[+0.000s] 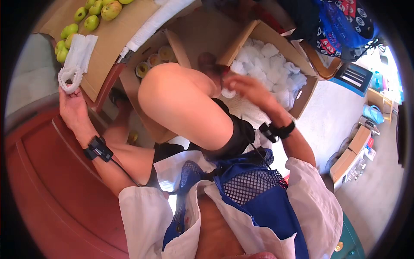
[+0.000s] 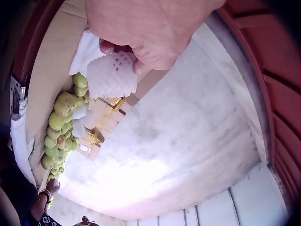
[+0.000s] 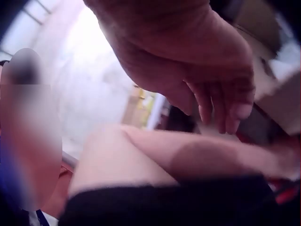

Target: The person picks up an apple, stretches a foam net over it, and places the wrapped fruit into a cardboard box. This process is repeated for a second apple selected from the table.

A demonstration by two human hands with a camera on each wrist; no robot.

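My left hand (image 1: 74,108) holds up a white foam fruit net (image 1: 70,80) at the edge of the cardboard-topped surface. In the left wrist view the foam net (image 2: 113,75) is pinched between thumb and fingers, its mesh partly opened out. A stack of flat white foam nets (image 1: 86,49) lies just beyond it, near several green apples (image 1: 91,22). My right hand (image 1: 254,91), blurred, hovers above my raised leg beside a carton of white foam nets (image 1: 269,71). The right wrist view shows its fingers (image 3: 242,110) hanging loosely bent with nothing between them.
Between the surface and my knee stands a cardboard box (image 1: 153,108) with netted fruit (image 1: 166,54) inside. A red panel (image 1: 56,181) stands at the left. Another person in patterned blue clothing (image 1: 345,26) is at the upper right.
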